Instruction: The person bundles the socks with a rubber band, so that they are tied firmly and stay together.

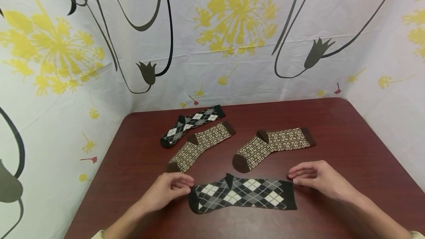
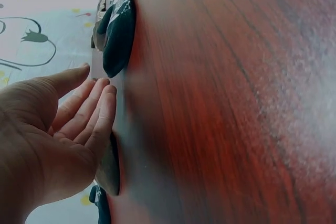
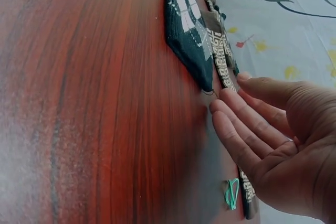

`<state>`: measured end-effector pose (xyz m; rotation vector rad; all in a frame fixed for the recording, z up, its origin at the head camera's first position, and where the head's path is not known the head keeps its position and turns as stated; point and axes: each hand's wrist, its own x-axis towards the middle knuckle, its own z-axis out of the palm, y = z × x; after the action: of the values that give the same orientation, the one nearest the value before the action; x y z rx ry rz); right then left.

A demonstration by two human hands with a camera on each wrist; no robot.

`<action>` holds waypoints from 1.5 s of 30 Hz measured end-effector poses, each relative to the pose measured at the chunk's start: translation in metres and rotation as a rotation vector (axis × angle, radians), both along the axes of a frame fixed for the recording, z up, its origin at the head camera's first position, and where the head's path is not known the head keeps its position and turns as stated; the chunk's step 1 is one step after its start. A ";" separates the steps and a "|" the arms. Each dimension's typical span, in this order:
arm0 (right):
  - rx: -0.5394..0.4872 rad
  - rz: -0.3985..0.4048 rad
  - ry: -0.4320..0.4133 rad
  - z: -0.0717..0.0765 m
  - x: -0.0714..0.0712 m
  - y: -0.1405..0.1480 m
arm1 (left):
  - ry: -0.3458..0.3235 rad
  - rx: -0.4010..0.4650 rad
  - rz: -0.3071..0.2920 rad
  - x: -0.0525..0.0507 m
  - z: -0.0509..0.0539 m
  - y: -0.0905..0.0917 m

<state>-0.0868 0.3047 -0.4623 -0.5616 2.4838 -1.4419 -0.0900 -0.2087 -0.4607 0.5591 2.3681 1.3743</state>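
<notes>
On the desk's (image 1: 358, 150) near half, the front argyle sock (image 1: 249, 194) is lying flat between your 2 hands. Your left hand (image 1: 166, 190) is sitting just beside its toe, your right hand (image 1: 321, 178) just beside its cuff; the fingers of both are curving loosely, thumbs parted from them, holding nothing. The knit is looking light, soft and floppy, probably not fragile or slippery, so pinching toe and cuff should suit it. 4 socks are showing: 2 argyle, 2 brown-patterned. The back argyle sock (image 1: 196, 120) and left brown sock (image 1: 200, 147) are lying left of the desk's middle, the right brown sock (image 1: 277, 142) right of it.
</notes>
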 end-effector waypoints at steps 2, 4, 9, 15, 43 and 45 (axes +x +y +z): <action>-0.010 -0.009 0.011 0.000 0.000 0.000 | 0.003 0.000 0.007 -0.001 0.001 -0.001; -0.035 -0.012 0.028 0.000 0.000 0.000 | 0.006 0.017 0.015 -0.002 0.002 -0.002; -0.097 -0.023 0.049 0.002 0.000 -0.004 | 0.001 0.064 0.048 -0.006 0.004 -0.007; -0.192 -0.058 0.011 0.005 -0.008 -0.011 | -0.007 0.093 0.097 -0.015 0.005 -0.015; -0.216 -0.051 0.055 0.028 -0.120 -0.085 | 0.048 0.175 0.516 -0.091 -0.001 -0.074; -0.208 -0.051 0.032 0.030 -0.130 -0.092 | 0.035 0.177 0.546 -0.096 -0.003 -0.078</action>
<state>-0.2167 0.2128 -0.4321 -0.5660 2.4040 -1.7376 -0.1862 -0.2872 -0.4636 -0.0392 2.5516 1.8199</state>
